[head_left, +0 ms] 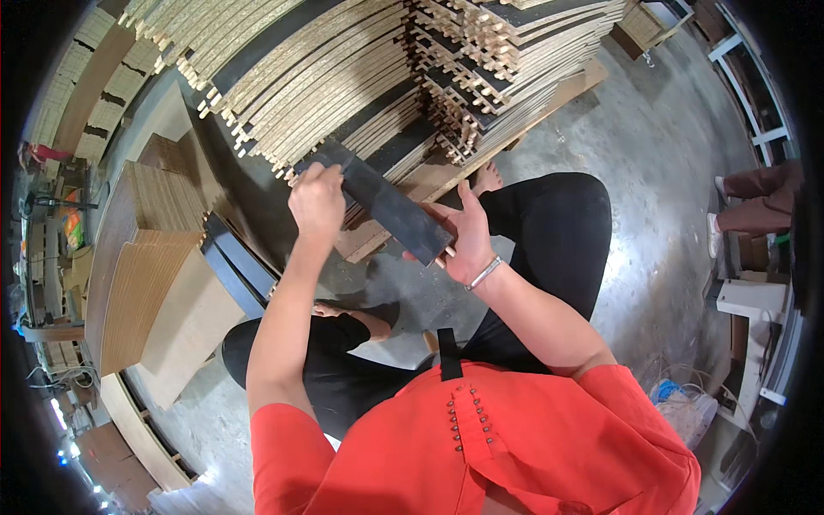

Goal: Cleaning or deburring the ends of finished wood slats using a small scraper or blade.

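Observation:
A narrow dark board (386, 206) lies slantwise between my hands, above my lap. My right hand (468, 236) is wrapped round its near end from below, thumb up along the side. Light wooden dowels (446, 255) stick out of that near end, by my palm. My left hand (318, 202) is closed, its fingers curled in at the left edge of the board's far end. What those fingers pinch is hidden by the hand itself.
Ahead rises a large stack of particleboard panels (326, 77), dowels jutting from their ends, on a wooden base (566, 88). Curved brown panels (154, 215) stand at left, beside dark blue strips (236, 262). Another person's legs (760, 202) and a white metal frame (755, 300) are at right.

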The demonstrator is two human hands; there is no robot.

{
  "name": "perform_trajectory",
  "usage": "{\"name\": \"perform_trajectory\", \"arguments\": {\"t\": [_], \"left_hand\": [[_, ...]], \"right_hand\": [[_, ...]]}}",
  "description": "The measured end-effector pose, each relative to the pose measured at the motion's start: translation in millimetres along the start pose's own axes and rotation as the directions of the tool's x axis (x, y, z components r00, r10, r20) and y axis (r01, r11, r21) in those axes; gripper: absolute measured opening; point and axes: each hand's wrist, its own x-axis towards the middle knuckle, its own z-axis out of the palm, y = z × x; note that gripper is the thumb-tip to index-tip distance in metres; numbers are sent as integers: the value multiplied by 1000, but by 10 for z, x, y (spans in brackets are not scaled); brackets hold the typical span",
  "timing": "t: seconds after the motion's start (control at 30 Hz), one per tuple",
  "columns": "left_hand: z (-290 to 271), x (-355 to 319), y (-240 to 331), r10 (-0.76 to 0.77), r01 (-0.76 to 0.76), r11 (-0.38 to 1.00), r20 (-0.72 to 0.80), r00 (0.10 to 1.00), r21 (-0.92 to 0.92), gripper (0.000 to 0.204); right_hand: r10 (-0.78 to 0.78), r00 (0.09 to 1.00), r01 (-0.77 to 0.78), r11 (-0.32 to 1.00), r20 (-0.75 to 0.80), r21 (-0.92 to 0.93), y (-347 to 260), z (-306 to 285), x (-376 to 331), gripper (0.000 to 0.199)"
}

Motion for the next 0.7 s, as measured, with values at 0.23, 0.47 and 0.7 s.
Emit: {"name": "perform_trajectory", "arguments": {"t": [0.23, 0.47, 0.7], "left_hand": [[-343, -385, 862, 323, -246, 873, 121, 939, -422, 13], [-340, -358, 869, 290, -244, 899, 78, 954, -365, 11], [-201, -186, 570, 76, -72, 981, 15, 997, -179, 12]], "right_hand": [[-35, 998, 40, 994, -58, 100, -39, -107, 2, 90], [11, 992, 1, 996, -127, 94, -71, -2, -16, 90], [-20, 997, 24, 999, -80, 45, -119, 35, -93, 96]]}}
